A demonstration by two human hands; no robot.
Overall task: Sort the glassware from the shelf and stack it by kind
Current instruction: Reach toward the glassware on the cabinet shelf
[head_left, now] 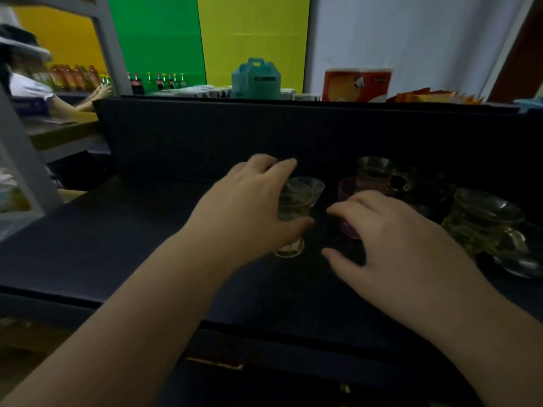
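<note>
On the dark shelf (147,230) my left hand (249,207) is wrapped around a clear footed glass (292,218) that stands on its base. A second clear ribbed glass (311,186) sits just behind it. My right hand (396,230) hovers with fingers spread over a purple glass (348,195), hiding its lower part; whether it touches is unclear. Behind that stands an amber handled cup (377,171). At the right sits a stack of yellow handled cups (470,227) topped by a glass saucer (487,207).
A dark upright back panel (264,133) walls off the shelf. Above it stand a teal box (255,79), an orange carton (357,83) and small bottles (158,82). Another person (32,86) works at the far left. More saucers (526,262) lie at the right edge.
</note>
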